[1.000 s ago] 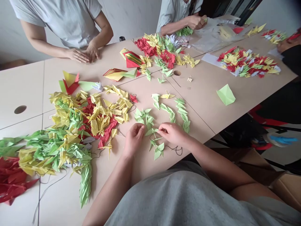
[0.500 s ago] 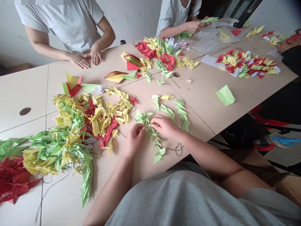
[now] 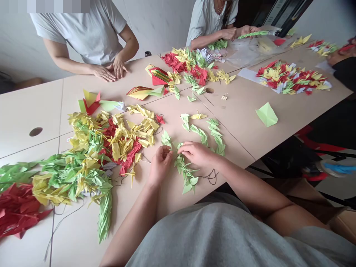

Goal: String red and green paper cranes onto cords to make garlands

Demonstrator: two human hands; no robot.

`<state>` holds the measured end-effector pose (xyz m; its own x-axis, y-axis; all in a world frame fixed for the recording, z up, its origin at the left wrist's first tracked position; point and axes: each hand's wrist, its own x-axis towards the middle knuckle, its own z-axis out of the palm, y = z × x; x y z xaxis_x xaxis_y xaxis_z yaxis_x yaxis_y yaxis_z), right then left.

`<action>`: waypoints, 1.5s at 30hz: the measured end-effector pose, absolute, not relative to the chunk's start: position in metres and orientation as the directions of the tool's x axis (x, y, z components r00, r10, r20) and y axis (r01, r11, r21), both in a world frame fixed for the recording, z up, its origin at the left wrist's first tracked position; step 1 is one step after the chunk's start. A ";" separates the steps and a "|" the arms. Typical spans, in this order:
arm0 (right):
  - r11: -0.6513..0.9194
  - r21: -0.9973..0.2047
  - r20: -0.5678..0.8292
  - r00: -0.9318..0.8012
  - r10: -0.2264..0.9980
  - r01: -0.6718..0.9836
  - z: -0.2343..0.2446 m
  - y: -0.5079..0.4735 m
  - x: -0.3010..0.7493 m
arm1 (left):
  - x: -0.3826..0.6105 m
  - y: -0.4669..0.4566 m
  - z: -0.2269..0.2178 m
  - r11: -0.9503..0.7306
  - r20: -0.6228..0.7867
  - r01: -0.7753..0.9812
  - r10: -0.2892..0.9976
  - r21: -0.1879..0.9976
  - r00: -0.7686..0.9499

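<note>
Head view: wearer's two hands, one green paper strand

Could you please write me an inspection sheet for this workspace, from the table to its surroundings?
Surface: table, two round holes visible.
Job's things: near strand of green folded paper; far strands beyond.
Clutter: multicoloured paper heap on the left; green sheet and clip farther right.
Hands: left hand beside the near strand, right hand at its far end; grips unclear.
Cables: nothing seen; dark string beside the near strand.
Surroundings: two people in white across the table; dark sleeve at the right edge.
</note>
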<state>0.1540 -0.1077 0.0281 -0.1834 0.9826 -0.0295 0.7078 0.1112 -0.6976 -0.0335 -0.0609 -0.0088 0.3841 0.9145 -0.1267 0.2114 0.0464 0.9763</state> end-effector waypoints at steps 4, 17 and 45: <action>0.098 -0.710 -0.062 -0.202 0.977 0.697 0.030 -0.112 0.156 | -0.034 -0.062 -0.010 0.022 -0.129 0.261 0.907 0.965 0.402; 0.043 -0.622 0.050 -0.015 0.999 0.782 0.038 -0.084 0.152 | -0.035 -0.060 0.000 0.199 -0.214 0.080 0.934 0.977 0.286; 0.091 -0.759 0.149 0.035 0.988 0.644 0.032 -0.076 0.137 | -0.042 -0.056 0.000 0.142 -0.182 0.177 0.954 0.974 0.239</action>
